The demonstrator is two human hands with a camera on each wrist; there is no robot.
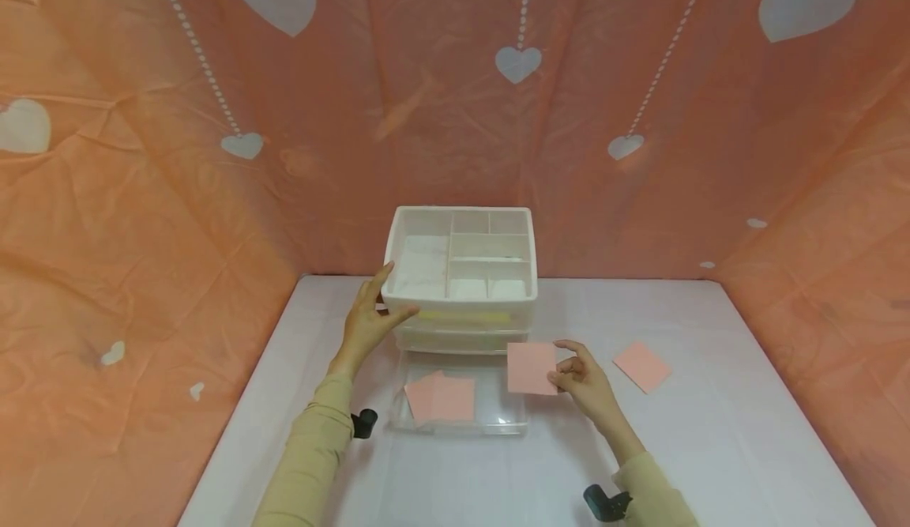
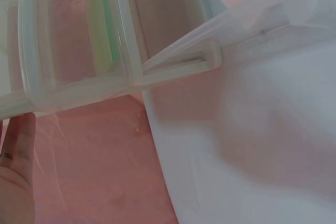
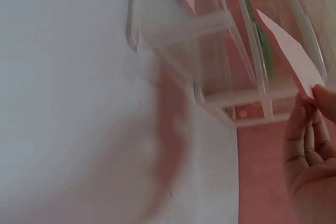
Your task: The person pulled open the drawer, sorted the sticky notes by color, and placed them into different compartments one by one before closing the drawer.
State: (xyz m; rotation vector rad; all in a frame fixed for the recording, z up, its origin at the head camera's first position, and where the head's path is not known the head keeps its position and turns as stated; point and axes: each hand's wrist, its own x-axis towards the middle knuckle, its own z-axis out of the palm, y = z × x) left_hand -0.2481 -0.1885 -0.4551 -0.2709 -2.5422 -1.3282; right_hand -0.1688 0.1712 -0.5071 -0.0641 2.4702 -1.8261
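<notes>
A white plastic drawer organizer point(image 1: 458, 302) stands at the back of the table, its top divided into compartments. Its lowest clear drawer point(image 1: 501, 416) is pulled out toward me, with pink square paper sheets point(image 1: 453, 398) lying in its left part. My left hand point(image 1: 366, 325) rests at the organizer's front left corner, thumb along the front and fingers on the side; in the left wrist view its straight fingers point(image 2: 20, 145) touch the side. Between thumb and fingers, my right hand point(image 1: 584, 381) pinches another pink square of paper point(image 1: 532, 369) by its right edge, above the drawer's right side.
One more pink square point(image 1: 642, 367) lies on the white table point(image 1: 739, 440), right of my right hand. Something yellow-green point(image 3: 263, 45) shows through a closed upper drawer. Orange cloth with white hearts point(image 1: 455, 140) hangs behind and at both sides. Black wrist mounts point(image 1: 607, 503) stick out from the sleeves.
</notes>
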